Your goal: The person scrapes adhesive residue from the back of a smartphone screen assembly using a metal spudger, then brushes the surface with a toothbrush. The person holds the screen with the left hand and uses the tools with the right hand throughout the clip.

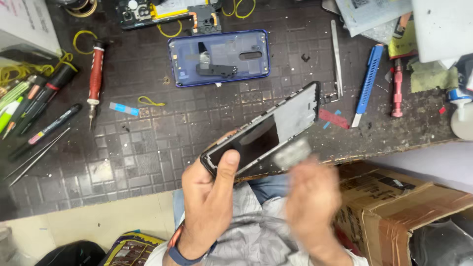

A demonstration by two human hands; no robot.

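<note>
Blurred right hand [313, 197] beside glossy phone frame [263, 132]

A phone repair workshop: the dark, worn surface [148, 148] carries screwdrivers [95, 74], tweezers [336, 54], a blue back cover [219, 58] and an opened phone body [167, 12].

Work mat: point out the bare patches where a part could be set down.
Barest is the work mat between the tweezers, the red screwdriver and the left hand. A smaller patch lies under the blue back cover. The top edge and right side, around the blue knife, are crowded.
</note>
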